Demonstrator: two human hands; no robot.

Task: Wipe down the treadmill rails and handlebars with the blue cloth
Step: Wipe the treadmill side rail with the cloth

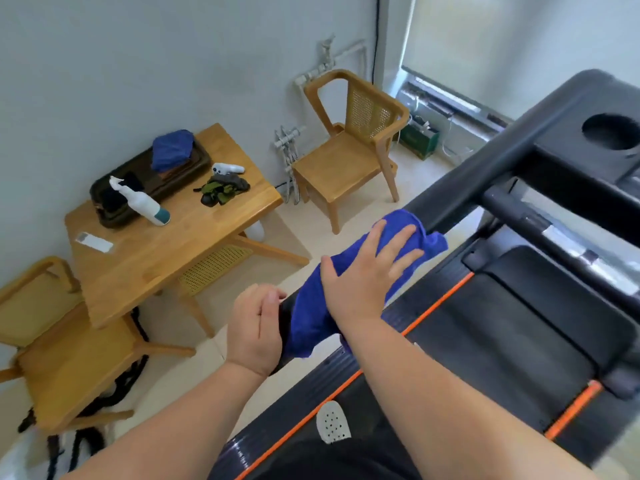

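Note:
The blue cloth (313, 317) is draped over the treadmill's black left handrail (485, 174). My right hand (363, 275) lies flat on top of the cloth with fingers spread, pressing it onto the rail. My left hand (256, 327) grips the near end of the same rail just behind the cloth, fingers curled round it. The rail runs up to the black console (588, 161) at the upper right. Under the cloth the rail is hidden.
The treadmill belt (502, 327) with orange-striped side rails lies below on the right. To the left stands a wooden table (173, 244) with a spray bottle (145, 202), a tray and a second blue cloth (172, 149). Wooden chairs (349, 150) stand beside it.

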